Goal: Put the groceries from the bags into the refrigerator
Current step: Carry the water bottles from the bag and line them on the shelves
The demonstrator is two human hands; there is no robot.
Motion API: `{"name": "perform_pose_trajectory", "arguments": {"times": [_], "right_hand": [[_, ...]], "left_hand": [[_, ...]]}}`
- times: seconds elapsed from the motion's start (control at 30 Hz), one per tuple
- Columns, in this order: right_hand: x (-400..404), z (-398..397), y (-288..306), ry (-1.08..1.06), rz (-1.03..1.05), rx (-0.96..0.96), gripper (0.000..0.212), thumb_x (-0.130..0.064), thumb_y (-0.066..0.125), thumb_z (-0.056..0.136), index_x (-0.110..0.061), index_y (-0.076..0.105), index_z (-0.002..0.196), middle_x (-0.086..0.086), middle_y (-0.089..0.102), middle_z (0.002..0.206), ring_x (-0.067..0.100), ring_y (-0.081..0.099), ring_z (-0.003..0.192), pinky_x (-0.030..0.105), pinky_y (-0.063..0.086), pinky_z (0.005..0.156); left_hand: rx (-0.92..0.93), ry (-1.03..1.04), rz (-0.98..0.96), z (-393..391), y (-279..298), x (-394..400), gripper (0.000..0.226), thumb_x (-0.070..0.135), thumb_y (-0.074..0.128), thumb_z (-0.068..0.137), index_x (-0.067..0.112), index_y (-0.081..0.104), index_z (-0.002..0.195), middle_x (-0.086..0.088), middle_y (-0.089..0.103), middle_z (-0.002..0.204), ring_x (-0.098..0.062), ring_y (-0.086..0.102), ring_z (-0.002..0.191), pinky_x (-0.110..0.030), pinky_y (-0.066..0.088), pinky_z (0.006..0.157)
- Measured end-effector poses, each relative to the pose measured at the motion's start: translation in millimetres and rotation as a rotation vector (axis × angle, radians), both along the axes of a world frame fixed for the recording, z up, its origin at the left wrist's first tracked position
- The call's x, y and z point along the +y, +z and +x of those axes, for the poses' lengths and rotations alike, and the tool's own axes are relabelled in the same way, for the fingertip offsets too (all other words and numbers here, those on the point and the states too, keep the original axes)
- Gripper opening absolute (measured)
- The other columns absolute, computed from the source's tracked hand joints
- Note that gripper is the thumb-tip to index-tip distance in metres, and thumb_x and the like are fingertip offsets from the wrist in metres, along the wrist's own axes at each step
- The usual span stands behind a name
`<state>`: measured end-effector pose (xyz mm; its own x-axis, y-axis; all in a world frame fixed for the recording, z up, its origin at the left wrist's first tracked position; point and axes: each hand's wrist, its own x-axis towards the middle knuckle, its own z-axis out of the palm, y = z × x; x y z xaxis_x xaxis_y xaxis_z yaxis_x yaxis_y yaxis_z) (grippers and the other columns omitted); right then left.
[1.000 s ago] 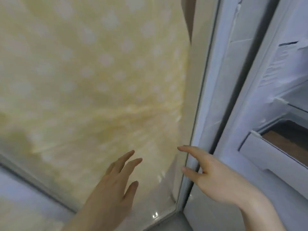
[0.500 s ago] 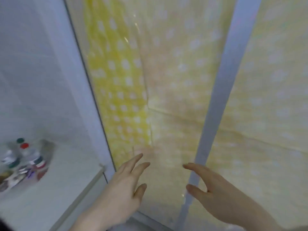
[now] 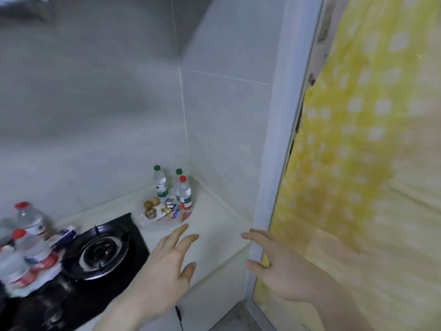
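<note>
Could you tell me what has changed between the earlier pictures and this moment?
The view has swung left, from the open refrigerator door and the yellow dotted covering to the counter, so the bag of groceries in the corner and the gas burner now show. Nothing was picked up or let go. Left hand and right hand stay open and empty.

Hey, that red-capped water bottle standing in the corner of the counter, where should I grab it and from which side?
Grip the red-capped bottle around its body at the label, coming from the front with the left hand. It stands upright at the front of the group, with the green-capped bottles behind it and the wall to its right.
</note>
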<state>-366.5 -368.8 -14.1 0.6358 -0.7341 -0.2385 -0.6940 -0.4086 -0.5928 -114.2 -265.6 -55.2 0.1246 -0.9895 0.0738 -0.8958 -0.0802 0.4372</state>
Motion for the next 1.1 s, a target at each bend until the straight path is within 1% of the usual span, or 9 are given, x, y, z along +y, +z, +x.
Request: {"name": "perform_pose_trajectory", "arguments": {"times": [0.07,0.13,0.3,0.43,0.53,0.67,0.9,1.0,1.1], "right_hand": [[-14.0,33.2,-0.9,0.07,-0.027,-0.015,0.055,-0.046,0.05,0.104,-0.048,0.027,0.154,-0.028,0.014,0.164,0.006,0.035,0.146,0.025,0.029,0.116],[-29.4,62.5,-2.0,0.125,-0.063,-0.024,0.055,-0.045,0.052,0.103,-0.046,0.03,0.153,-0.027,0.018,0.163,0.002,0.033,0.146,0.02,0.029,0.112],[-70.9,114.1,-9.0,0.242,-0.087,-0.047,0.056,-0.041,0.054,0.103,-0.041,0.032,0.154,-0.021,0.02,0.164,0.0,0.028,0.148,0.011,0.02,0.107],[-112.9,135.2,-16.6,0.32,-0.098,-0.045,0.054,-0.038,0.054,0.103,-0.042,0.032,0.153,-0.021,0.022,0.163,-0.001,0.026,0.149,0.009,0.018,0.103],[-148.6,143.0,-20.7,0.372,-0.097,-0.057,0.053,-0.034,0.055,0.103,-0.043,0.033,0.151,-0.022,0.027,0.155,-0.002,0.028,0.146,0.006,0.017,0.101],[-197.1,156.2,-24.6,0.431,-0.094,-0.047,0.055,-0.034,0.056,0.103,-0.039,0.033,0.152,-0.02,0.028,0.158,-0.002,0.031,0.144,0.004,0.018,0.097],[-257.8,200.5,-38.6,0.491,-0.107,-0.04,0.056,-0.034,0.055,0.103,-0.034,0.033,0.154,-0.018,0.03,0.157,0.001,0.032,0.145,0.007,0.02,0.1],[-274.9,224.6,-49.4,0.491,-0.091,-0.048,0.057,-0.037,0.057,0.101,-0.032,0.035,0.153,-0.017,0.032,0.157,0.004,0.039,0.141,0.013,0.028,0.104],[-287.3,248.4,-60.8,0.47,-0.071,-0.058,0.058,-0.037,0.059,0.099,-0.032,0.037,0.152,-0.015,0.035,0.156,0.006,0.044,0.137,0.017,0.032,0.103]], "left_hand": [[0.001,0.081,0.004,24.6,-0.3,8.6,0.057,0.038,0.051,0.099,0.038,0.03,0.152,0.017,0.007,0.165,-0.008,0.02,0.147,-0.023,0.021,0.12],[-0.007,0.155,0.009,44.1,0.3,12.6,0.058,0.038,0.051,0.099,0.037,0.03,0.153,0.016,0.008,0.165,-0.009,0.017,0.148,-0.024,0.018,0.121],[0.002,0.296,0.031,74.0,-0.8,4.1,0.058,0.035,0.051,0.1,0.035,0.03,0.154,0.015,0.007,0.166,-0.011,0.016,0.15,-0.024,0.016,0.122],[-0.007,0.387,0.05,83.8,-7.7,-22.6,0.059,0.034,0.052,0.099,0.035,0.03,0.154,0.012,0.009,0.166,-0.014,0.016,0.151,-0.025,0.016,0.123],[0.011,0.439,0.055,84.5,-11.3,-48.5,0.059,0.034,0.052,0.099,0.035,0.03,0.154,0.013,0.011,0.166,-0.014,0.017,0.151,-0.027,0.018,0.123],[0.022,0.497,0.053,82.5,-13.2,-86.2,0.059,0.033,0.052,0.099,0.034,0.031,0.154,0.013,0.013,0.165,-0.014,0.021,0.15,-0.027,0.02,0.122],[0.053,0.573,0.069,95.9,-26.4,-120.1,0.057,0.031,0.052,0.097,0.036,0.033,0.151,0.013,0.017,0.164,-0.014,0.025,0.148,-0.027,0.024,0.12],[0.053,0.595,0.077,110.6,-32.3,-127.6,0.056,0.031,0.052,0.097,0.036,0.035,0.151,0.014,0.018,0.163,-0.013,0.025,0.148,-0.027,0.025,0.12],[0.061,0.595,0.091,128.4,-39.3,-134.7,0.056,0.03,0.052,0.097,0.033,0.037,0.151,0.013,0.02,0.162,-0.014,0.028,0.147,-0.028,0.025,0.121]]}}
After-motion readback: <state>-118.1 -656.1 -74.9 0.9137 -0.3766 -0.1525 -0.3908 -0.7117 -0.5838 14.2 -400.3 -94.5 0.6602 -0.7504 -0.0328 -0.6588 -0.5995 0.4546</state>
